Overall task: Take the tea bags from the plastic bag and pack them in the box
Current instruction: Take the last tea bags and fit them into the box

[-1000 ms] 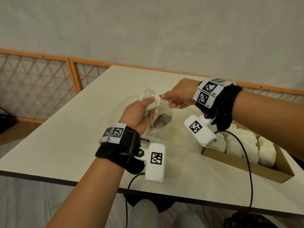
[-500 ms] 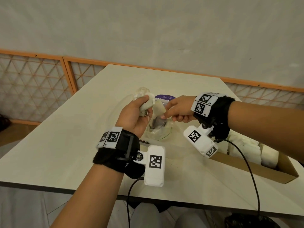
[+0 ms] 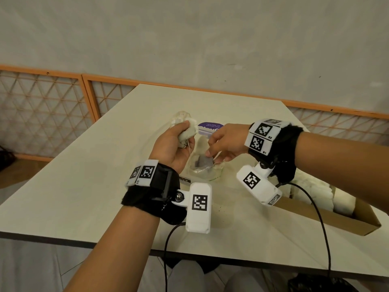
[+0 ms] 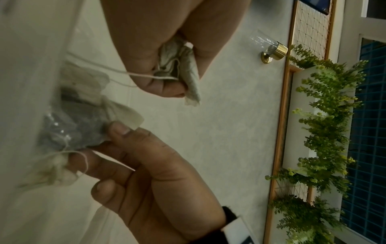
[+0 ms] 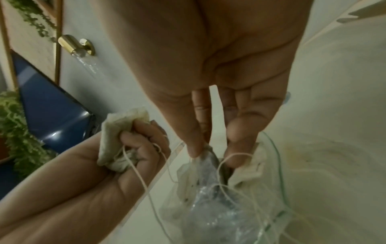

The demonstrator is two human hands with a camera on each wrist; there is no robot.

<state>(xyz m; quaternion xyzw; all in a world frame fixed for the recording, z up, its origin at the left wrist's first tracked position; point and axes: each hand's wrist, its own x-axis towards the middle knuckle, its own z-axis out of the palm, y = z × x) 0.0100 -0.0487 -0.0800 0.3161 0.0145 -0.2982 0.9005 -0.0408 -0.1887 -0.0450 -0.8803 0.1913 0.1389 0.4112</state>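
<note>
— Where are the tea bags seen?

— A crumpled tea bag (image 3: 186, 134) is clenched in the left hand (image 3: 172, 147), raised above the counter (image 3: 69, 186), with its string trailing down toward the plastic bag (image 3: 205, 168). A dark tea bag (image 3: 203, 161) is pinched at the mouth of that plastic bag by the thumb and fingertips of the right hand (image 3: 224, 142). Loose strings are tangled around it in the right wrist view.

— And the plastic bag?

— It is set on the counter between the two hands, clear and crumpled.

— The box?

— The box (image 3: 328, 216) is placed to the right, near the counter's edge, and white tea bags (image 3: 311, 192) are packed in a row inside it. A purple-labelled packet (image 3: 210, 126) is seen just behind the hands.
</note>
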